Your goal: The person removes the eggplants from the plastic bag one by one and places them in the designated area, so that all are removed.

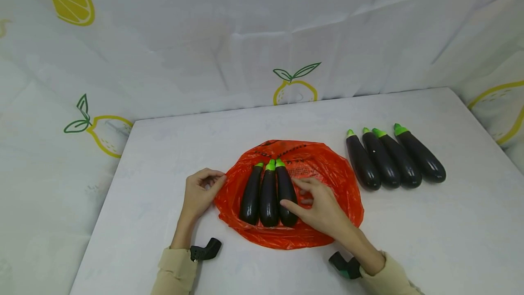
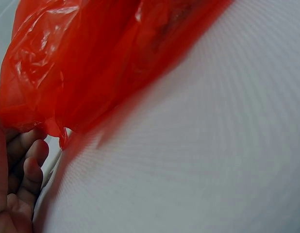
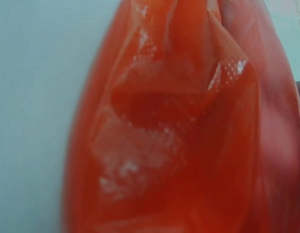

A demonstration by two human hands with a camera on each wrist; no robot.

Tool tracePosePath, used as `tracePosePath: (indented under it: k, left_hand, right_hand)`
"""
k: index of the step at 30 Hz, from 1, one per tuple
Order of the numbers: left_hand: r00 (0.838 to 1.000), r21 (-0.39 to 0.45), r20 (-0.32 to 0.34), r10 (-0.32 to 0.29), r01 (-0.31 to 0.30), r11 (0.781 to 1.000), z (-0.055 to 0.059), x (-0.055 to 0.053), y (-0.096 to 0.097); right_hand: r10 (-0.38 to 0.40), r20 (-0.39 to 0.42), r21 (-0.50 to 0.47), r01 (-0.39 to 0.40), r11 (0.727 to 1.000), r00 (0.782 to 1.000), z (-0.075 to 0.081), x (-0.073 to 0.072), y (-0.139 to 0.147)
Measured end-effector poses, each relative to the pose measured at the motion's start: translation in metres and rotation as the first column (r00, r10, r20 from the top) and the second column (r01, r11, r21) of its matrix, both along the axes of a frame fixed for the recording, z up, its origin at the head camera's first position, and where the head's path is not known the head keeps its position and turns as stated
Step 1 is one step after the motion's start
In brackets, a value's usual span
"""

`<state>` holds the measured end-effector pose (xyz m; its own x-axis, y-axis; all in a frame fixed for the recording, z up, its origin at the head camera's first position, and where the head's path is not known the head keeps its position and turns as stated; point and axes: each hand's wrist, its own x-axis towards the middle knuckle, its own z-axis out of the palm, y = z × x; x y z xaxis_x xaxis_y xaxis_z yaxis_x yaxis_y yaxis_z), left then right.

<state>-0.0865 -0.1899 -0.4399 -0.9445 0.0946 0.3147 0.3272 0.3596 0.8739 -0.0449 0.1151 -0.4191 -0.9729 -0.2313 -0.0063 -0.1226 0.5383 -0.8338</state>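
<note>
A red plastic bag [image 1: 331, 167] lies spread on the table with three dark eggplants side by side on it, green stems pointing away. My left hand [image 1: 200, 192] pinches the bag's left edge between thumb and fingers; in the left wrist view the red film [image 2: 91, 73] hangs over the curled fingers [image 2: 31, 170]. My right hand [image 1: 321, 206] is on the rightmost eggplant [image 1: 285, 185] of the three, thumb across its lower body and fingertips at its right side. Red film [image 3: 164, 160] fills much of the right wrist view, overlapping the hand there.
Several more eggplants [image 1: 395, 158] lie in a row on the white table [image 1: 458, 222], right of the bag. Behind the table hangs a white cloth [image 1: 184, 58] printed with lemons. A dark wrist device [image 1: 206, 250] sits at each wrist.
</note>
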Motion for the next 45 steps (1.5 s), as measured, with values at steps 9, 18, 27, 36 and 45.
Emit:
tracePosePath:
  k: [9,18,27,36,45]
  left_hand:
    - [1.0,0.002,-0.011,0.012,-0.012,1.0,0.0,0.001,0.001]
    - [0.999,0.013,0.0,0.039,-0.039,0.999,0.001,0.003,0.004]
    - [0.999,0.019,-0.025,0.022,-0.022,1.0,-0.029,-0.008,-0.008]
    - [1.0,0.004,0.003,0.016,-0.016,1.0,-0.033,-0.009,-0.012]
    - [1.0,0.001,-0.005,0.019,-0.019,1.0,-0.034,-0.01,-0.012]
  right_hand:
    - [0.012,0.014,0.013,-0.012,1.0,1.0,0.0,0.0,-0.003]
    - [0.034,0.088,-0.023,-0.032,0.999,0.996,0.0,0.0,-0.003]
    - [0.041,0.068,-0.059,-0.037,0.998,0.997,-0.002,0.0,-0.002]
    - [0.019,0.028,-0.033,-0.018,0.999,0.999,0.002,0.001,0.005]
    - [-0.004,0.024,-0.023,0.005,1.0,1.0,0.01,0.003,0.012]
